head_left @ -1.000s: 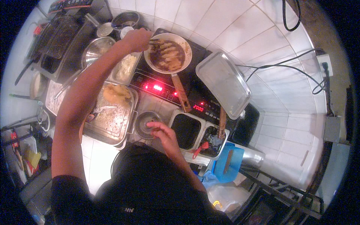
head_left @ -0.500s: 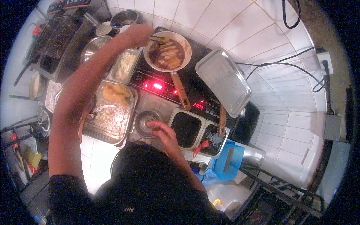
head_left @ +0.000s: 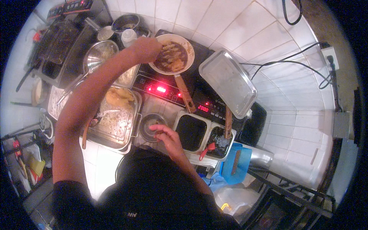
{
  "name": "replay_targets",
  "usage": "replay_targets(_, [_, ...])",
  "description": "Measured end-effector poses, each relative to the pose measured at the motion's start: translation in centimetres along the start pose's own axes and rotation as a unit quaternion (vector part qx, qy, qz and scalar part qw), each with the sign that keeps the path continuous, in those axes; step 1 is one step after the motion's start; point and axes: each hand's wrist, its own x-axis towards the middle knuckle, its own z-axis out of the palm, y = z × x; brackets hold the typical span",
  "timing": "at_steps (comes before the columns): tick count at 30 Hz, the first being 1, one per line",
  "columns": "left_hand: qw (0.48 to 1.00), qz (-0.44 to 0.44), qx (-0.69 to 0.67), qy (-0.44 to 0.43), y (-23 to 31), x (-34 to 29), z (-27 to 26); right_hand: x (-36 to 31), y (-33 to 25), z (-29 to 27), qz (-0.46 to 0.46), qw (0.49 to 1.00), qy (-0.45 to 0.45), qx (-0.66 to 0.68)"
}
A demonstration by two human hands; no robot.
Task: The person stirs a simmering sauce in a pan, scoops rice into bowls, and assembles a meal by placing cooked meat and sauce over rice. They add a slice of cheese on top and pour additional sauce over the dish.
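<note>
The left hand has been lowered over the left rim of the pan, where the food lies in dark sauce; it is closed up, but what is held cannot be told. The right hand is kept loosely parted at the bowl, nothing seen in it. The utensil tip visible half a second ago is now hidden, so the food is probably being worked further.

Left hand far forward, right hand loosely curved.
</note>
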Motion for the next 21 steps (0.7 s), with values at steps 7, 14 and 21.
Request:
replay_targets(7, [1.0,-0.003,-0.026,0.009,0.0,-1.0,1.0,-0.7,1.2,-0.2,-0.025,1.0,-0.007,-0.004])
replay_targets(14, [0.978,-0.152,-0.141,0.025,5.7,-14.3,-6.5,-3.6,2.7,0.9,-0.063,0.996,-0.054,0.013])
replay_targets(21, [0.971,-0.188,-0.138,-0.045,12.7,-37.7,-0.8,-14.9,12.8,2.0,0.017,0.983,0.105,0.153])
